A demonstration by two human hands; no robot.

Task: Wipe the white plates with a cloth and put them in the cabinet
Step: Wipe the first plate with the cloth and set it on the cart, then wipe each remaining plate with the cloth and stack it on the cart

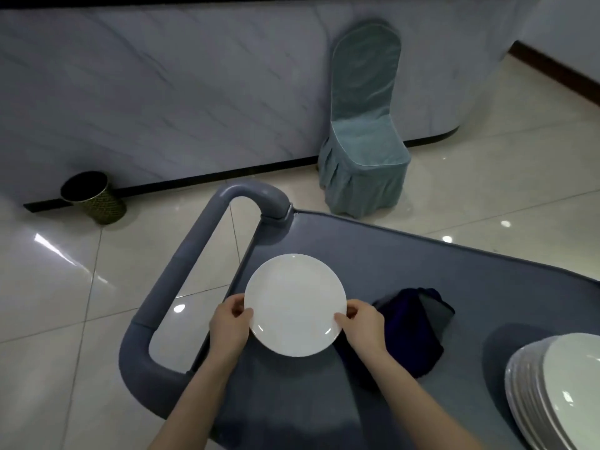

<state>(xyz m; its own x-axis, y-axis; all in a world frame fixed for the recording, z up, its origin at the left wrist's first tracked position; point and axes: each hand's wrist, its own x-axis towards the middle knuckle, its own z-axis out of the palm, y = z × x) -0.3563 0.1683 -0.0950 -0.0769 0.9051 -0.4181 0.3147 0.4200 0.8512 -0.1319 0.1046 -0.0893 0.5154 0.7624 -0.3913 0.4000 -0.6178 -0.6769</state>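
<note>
Glossy cream floor tiles [487, 190] mirror the ceiling lights, and behind them runs a pale, grey-veined, marble-look wall [162, 92] with a black skirting strip. Against it stand a chair [363, 151] in a teal fabric cover with a pleated skirt and a round waste bin [94, 198] with a dark lattice-patterned side. Nearer is a matte grey plastic service cart [406, 264] with a thick tubular loop handle [201, 264] and a low raised rim around its worktop. A round, smooth white plate [293, 303] is held face up over the handle end of the worktop. The left hand [229, 323] takes its left rim and the right hand [363, 321] its right rim; each grip pinches the edge, thumb on top and fingers curled beneath. Just right of the plate, partly under the right wrist, a crumpled dark blue cloth [412, 329] lies on the worktop. A stack of white plates [552, 394] sits at the lower right, cut off by the edge.
</note>
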